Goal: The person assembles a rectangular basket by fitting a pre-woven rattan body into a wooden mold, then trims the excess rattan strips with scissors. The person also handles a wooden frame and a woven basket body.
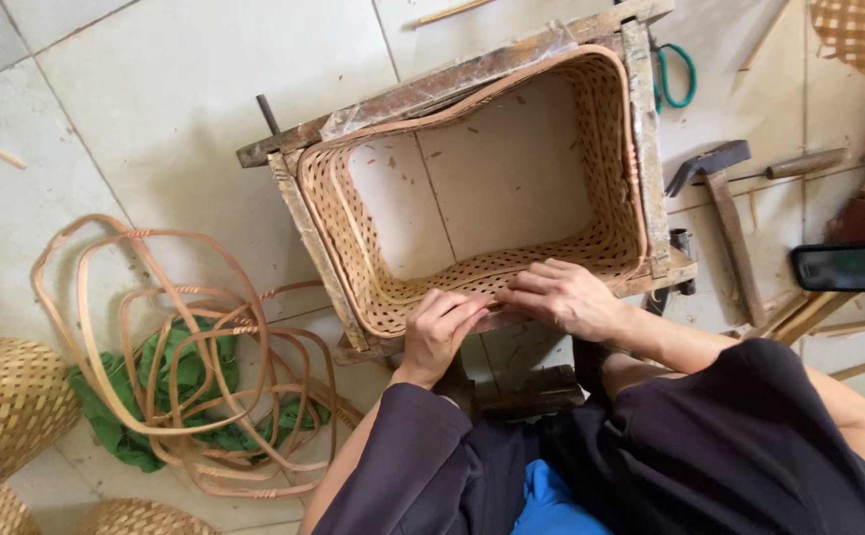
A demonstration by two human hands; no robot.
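Pressing both my hands on the near rim of a woven bamboo basket (472, 267) that sits inside a rough wooden frame (647, 149) on the tiled floor (155, 89). My left hand (439, 332) is curled, fingers pinching the rim strip at the near edge. My right hand (563, 295) lies flatter, fingers bent over the same rim, touching the left fingertips. The basket has no bottom; tiles show through. Left of me, loose cane hoops (195, 357) lie over a green cloth (180, 381), beside other woven baskets (6, 406). On the right, a hammer (724, 198) and green-handled scissors (675, 74) lie near the frame.
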